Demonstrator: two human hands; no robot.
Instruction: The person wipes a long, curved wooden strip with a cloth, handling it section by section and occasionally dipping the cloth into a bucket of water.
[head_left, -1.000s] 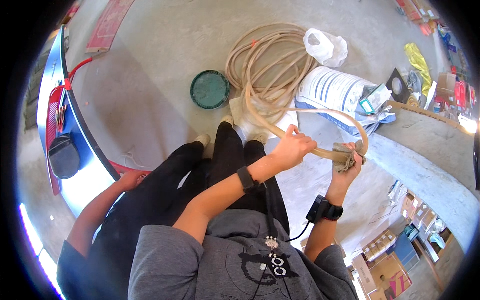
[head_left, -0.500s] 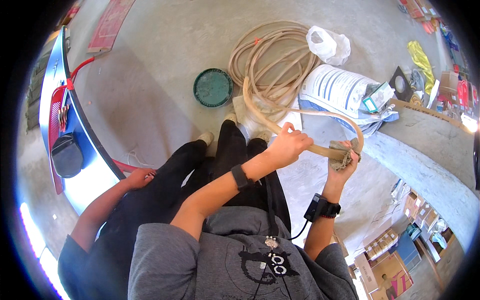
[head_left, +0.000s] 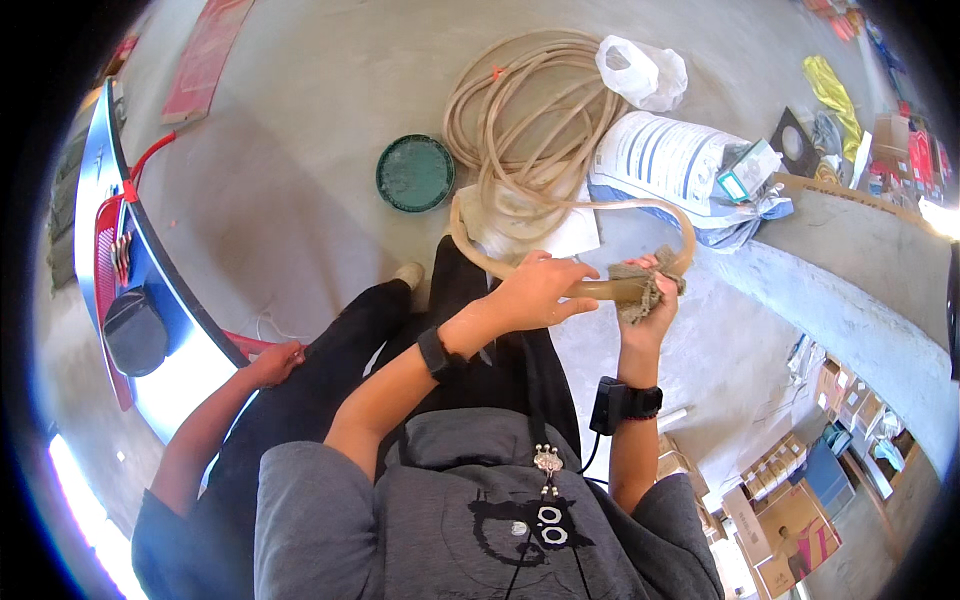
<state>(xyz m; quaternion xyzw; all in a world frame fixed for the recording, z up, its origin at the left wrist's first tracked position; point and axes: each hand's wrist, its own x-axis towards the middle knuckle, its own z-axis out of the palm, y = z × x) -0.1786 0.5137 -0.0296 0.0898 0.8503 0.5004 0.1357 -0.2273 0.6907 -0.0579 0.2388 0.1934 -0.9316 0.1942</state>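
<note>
My left hand is wrapped loosely on a thick, pale translucent hose, thumb and index finger along it. Just to its right, my right hand grips a rumpled grey-brown cloth around the same hose. The held section bends in a loop on either side of my hands. Beyond, the rest of the hose lies in a large coil on the floor, partly over a white sheet.
A green round lid or tub, white plastic bag and printed sack lie ahead. A concrete ledge runs at right. A co-worker's hand is at left beside a blue-and-red metal cart. Boxes stand lower right.
Both my hands have moved leftward with the hose, my left hand farther, its fingers now stretched more along it. The hose's left bend has swung out leftward, over my feet.
</note>
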